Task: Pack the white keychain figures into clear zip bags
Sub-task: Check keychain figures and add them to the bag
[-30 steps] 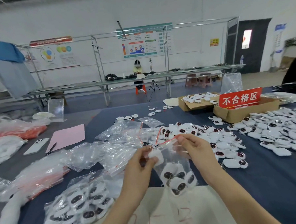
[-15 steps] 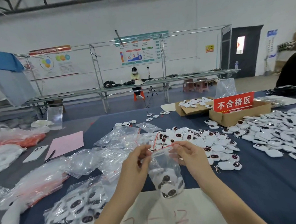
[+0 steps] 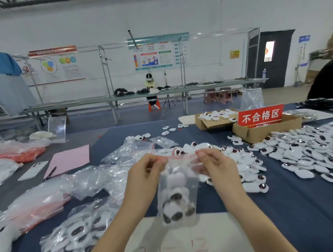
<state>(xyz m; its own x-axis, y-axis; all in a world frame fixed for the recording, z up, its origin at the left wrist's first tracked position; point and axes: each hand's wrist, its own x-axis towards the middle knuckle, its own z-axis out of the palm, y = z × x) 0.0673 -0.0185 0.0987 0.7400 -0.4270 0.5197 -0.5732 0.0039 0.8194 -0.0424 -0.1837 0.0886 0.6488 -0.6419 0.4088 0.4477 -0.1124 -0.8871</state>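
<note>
Clear bag (image 3: 177,198) (full), top between fingertips (image 3: 202,155)

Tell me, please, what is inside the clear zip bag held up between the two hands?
Several white keychain figures with dark eyes lie bunched low in the zip bag. They overlap, so their count is hidden. The left hand and right hand pinch its top corners, covering those.

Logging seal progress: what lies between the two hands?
Head view: the red seal strip of the zip bag, pinched by left hand and right hand.

Glossy clear plastic zip bag (image 3: 177,185); matt cardboard box (image 3: 266,129); cloth table cover (image 3: 281,202).
</note>
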